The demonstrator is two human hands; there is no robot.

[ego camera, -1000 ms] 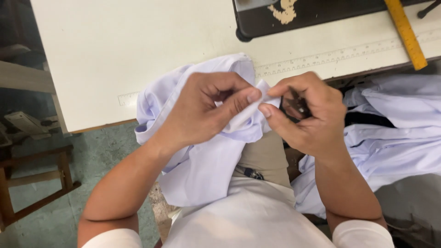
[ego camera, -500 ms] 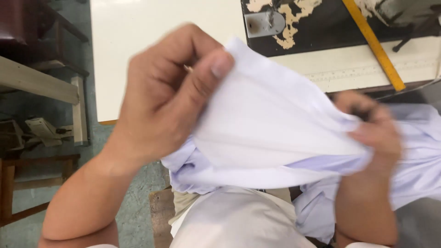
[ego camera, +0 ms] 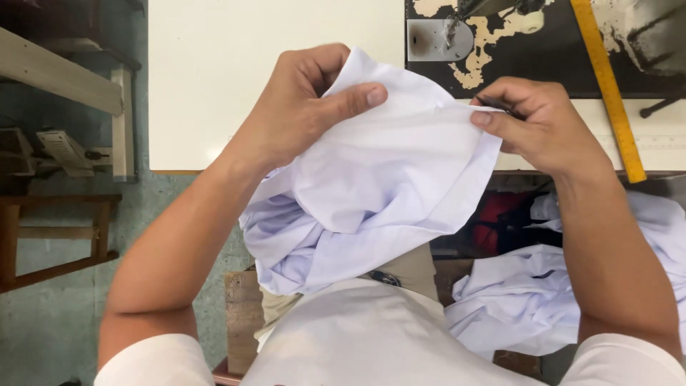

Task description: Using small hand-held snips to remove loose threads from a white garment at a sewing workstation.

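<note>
Here, seen from a head-worn camera looking down, a person holds up a pale lavender-white garment (ego camera: pixel 379 186) with both bare hands, in front of the chest and above the lap. The left hand (ego camera: pixel 307 107) is closed on the upper left part of the cloth, thumb pressed across the front of the fabric and the fingers curled behind it. The right hand (ego camera: pixel 543 125) pinches the upper right edge of the same cloth between thumb and fingertips, with a small dark object partly visible in that grip; what it is cannot be told. The fabric is stretched fairly taut between the two hands, and the rest hangs down in loose folds toward the person's lap. Beyond the hands lies a cream-white table top (ego camera: pixel 236 78). At its far right sits the black, worn base of a sewing machine (ego camera: pixel 514 50), with a metal plate under the needle. A yellow ruler (ego camera: pixel 607 86) lies slanted across the machine base and the table edge. To the right of the person's lap, a heap of similar pale cloth (ego camera: pixel 514 300) rests lower down. At the left stands a wooden bench (ego camera: pixel 50 229) on a greenish floor.
</note>
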